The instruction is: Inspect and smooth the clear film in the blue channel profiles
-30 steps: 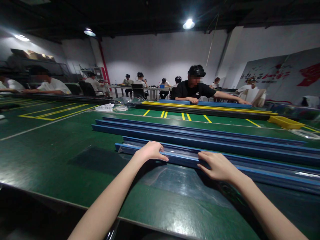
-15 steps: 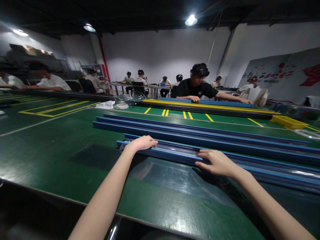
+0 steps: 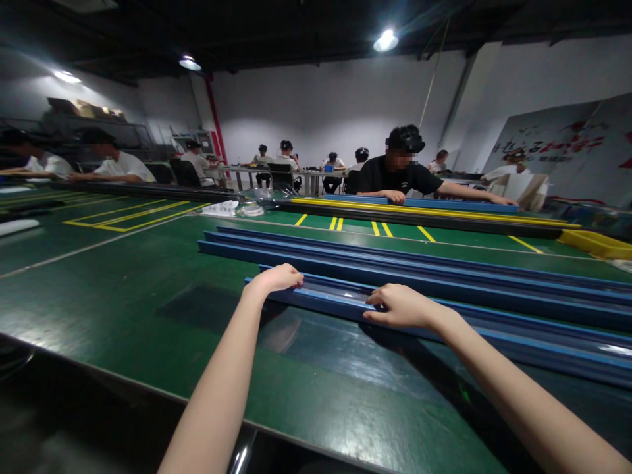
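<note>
A long blue channel (image 3: 336, 308) with raised side walls lies across the green table nearest to me, and a clear glossy strip (image 3: 340, 290) shows inside it. My left hand (image 3: 277, 279) rests over the channel's left end, fingers curled down into it. Farther right along the same channel, my right hand (image 3: 402, 306) straddles the near wall, with bent fingers inside and thumb at the outer side. The fingertips of both hands are partly hidden. Just beyond lies a second blue channel (image 3: 296, 253), parallel and untouched.
Transparent film (image 3: 326, 349) lies flat on the green table (image 3: 113, 296) before the channel. Farther back are yellow and black bars (image 3: 444, 215), a yellow tray (image 3: 600, 245) and crumpled clear plastic (image 3: 264, 197). A co-worker in black (image 3: 399, 174) holds a blue bar across the table.
My right hand has slid left along the near channel, closer to my left hand. My left hand stays at the channel's end. The view has turned slightly left.
</note>
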The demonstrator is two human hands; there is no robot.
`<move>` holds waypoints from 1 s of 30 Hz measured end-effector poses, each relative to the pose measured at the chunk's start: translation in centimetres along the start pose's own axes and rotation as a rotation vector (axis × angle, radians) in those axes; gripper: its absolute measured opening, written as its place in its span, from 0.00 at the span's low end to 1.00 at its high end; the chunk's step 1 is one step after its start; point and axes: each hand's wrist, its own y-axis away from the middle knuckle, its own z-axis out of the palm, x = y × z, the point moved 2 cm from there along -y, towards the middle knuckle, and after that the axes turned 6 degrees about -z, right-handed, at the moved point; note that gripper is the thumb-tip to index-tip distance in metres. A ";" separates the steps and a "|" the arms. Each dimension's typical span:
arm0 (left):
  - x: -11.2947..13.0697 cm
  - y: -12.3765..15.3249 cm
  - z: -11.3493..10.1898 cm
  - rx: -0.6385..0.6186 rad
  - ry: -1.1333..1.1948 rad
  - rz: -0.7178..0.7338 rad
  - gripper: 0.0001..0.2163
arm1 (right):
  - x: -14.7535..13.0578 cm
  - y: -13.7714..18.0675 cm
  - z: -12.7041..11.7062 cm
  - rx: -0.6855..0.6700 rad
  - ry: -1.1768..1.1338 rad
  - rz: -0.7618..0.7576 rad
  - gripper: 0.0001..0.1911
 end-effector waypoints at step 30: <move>-0.9 2.2 -2.1 0.217 -0.273 -0.464 0.20 | -3.4 -5.2 0.4 0.020 0.026 -0.137 0.29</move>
